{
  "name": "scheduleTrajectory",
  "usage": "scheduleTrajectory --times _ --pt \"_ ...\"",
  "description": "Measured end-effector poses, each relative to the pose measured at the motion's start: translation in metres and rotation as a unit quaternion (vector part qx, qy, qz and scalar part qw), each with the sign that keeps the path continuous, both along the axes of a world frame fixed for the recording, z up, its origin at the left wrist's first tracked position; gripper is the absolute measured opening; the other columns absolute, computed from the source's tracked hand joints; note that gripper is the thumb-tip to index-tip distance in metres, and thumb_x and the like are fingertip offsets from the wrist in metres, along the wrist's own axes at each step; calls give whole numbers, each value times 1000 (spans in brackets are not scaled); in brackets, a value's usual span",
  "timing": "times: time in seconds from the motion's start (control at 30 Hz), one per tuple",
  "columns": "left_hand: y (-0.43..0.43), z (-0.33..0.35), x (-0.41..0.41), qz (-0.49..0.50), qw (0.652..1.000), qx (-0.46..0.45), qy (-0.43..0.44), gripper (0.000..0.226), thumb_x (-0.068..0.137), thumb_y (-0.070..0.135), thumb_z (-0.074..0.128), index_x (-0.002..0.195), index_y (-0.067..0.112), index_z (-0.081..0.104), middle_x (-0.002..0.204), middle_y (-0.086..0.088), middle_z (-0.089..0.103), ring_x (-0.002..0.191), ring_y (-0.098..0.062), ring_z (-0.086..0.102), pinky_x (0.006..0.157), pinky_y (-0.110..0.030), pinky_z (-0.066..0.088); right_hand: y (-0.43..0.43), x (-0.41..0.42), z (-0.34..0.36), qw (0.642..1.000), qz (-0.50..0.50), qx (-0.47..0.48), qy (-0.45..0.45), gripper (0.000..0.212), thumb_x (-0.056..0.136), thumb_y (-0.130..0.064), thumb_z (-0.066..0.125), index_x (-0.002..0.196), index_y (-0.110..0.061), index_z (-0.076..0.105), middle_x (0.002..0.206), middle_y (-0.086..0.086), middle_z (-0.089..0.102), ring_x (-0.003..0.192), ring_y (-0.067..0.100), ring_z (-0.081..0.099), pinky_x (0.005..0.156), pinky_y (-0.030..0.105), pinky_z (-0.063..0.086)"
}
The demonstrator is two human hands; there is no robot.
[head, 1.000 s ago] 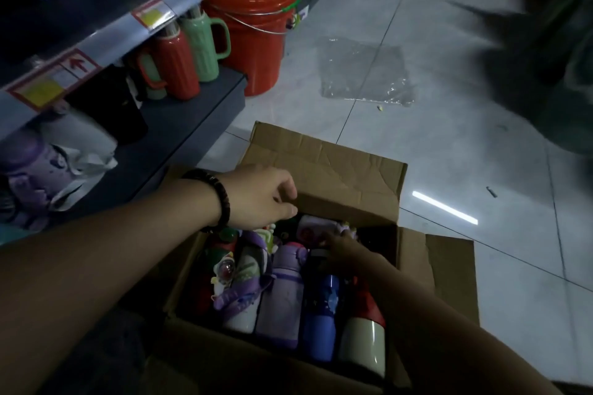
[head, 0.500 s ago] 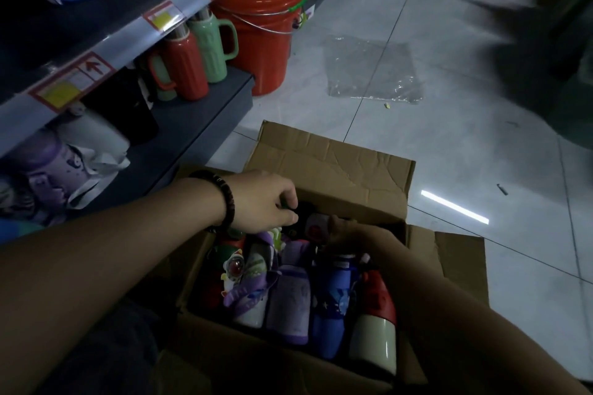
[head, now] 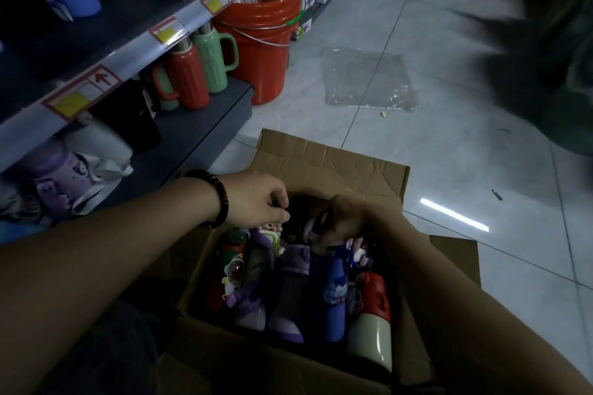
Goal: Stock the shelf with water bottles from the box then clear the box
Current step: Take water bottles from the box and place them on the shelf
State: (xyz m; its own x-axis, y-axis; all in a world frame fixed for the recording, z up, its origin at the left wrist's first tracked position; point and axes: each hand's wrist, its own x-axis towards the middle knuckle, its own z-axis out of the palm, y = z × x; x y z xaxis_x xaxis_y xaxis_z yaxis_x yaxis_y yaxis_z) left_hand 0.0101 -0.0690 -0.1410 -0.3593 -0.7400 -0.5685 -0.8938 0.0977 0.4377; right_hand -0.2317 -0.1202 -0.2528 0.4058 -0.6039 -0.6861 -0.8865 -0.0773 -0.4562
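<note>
The bottles (head: pixel 333 295) lie packed tight in the box (head: pixel 337 163), so pulling one out could drag its neighbours or snag a strap. The right hand (head: pixel 346 221), blurred, seems to curl its fingers round a purple bottle (head: pixel 312 225) at the far end. The left hand (head: pixel 256 199) is curled beside it, on what I cannot tell. A hasty grip could drop the bottle short of the shelf (head: pixel 199 135), and the plastic sheet (head: pixel 365 80) beyond is a slip risk.

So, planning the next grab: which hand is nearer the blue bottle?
Right. The right hand is at the cap end of the blue bottle; the left hand is farther left.
</note>
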Motion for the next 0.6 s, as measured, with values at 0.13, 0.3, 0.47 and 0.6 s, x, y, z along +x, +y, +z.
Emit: scheduleTrajectory --times 0.13,0.3,0.47,0.6 --pt "-2 1 4 15 1000 1 -26 54 89 57 71 134 30 56 123 6 68 106 -10 64 97 -34 55 -19 22 67 997 -41 -37 -54 47 67 -46 96 102 -21 79 94 2 78 79 26 78 53 37 62" --pt "-3 0 7 75 997 -2 3 93 64 70 85 138 28 46 126 11 58 114 -13 60 99 -38 53 -26 54 138 983 -65 -144 -98 49 64 -49 94 93 -13 78 80 11 77 62 30 76 49 37 61" --pt "-8 -5 17 170 968 -51 176 79 48 65 94 118 42 64 116 16 72 107 -8 69 92 -42 60 -22 87 182 954 -86 -250 -142 48 72 -58 85 81 -12 76 60 3 70 55 19 70 52 34 59" --pt "-5 15 37 253 929 -137 234 87 51 62 95 124 34 59 119 14 69 106 -8 68 88 -38 61 -18 112 208 927 -87 -329 -155 42 72 -65 81 86 -27 71 74 -9 71 67 5 68 55 20 48"
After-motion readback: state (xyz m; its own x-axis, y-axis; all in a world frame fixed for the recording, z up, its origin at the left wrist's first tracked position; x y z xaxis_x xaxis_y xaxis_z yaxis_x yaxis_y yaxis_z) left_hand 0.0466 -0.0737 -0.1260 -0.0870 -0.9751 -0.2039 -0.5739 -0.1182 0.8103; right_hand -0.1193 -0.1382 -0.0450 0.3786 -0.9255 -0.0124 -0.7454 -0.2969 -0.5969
